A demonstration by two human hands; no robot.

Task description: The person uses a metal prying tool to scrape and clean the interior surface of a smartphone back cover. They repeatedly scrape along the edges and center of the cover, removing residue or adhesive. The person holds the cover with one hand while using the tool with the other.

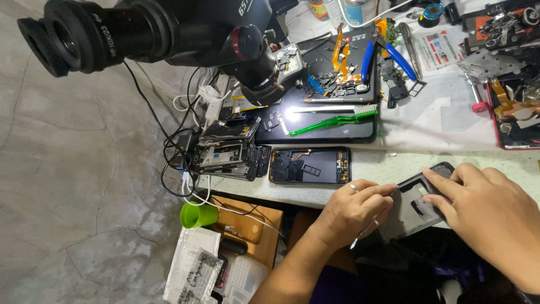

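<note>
- A person at a cluttered repair bench is working on an opened phone shell [419, 205], which is lying tilted at the near edge of the white worktop [444, 121], half over the person's lap.
- The right hand [489, 217] is pressing down on the shell, its fingers spread flat and apart, forefinger lying along the shell's upper rim; nothing is clamped in it.
- The left hand [351, 211], wearing a ring, is sitting just left of the shell with fingers closed together around thin metal tweezers [365, 231], the thumb tip touching the shell's left edge.
- Just left of the shell, a second opened phone [309, 165] is lying flat on the worktop, its insides facing up.
- Farther left of the shell, a stack of stripped phone frames [228, 152] is sitting among black and white cables.
- Beyond the shell, a green toothbrush [332, 120] is resting on a black mat [320, 132] strewn with small parts, and blue-handled pliers [399, 56] are lying near it.
- A black microscope [152, 28] is looming above the mat, well up and left of the shell.
- Down and left of the shell, a green cup [198, 215] is hanging beside a wooden box [250, 225], below the bench edge.
</note>
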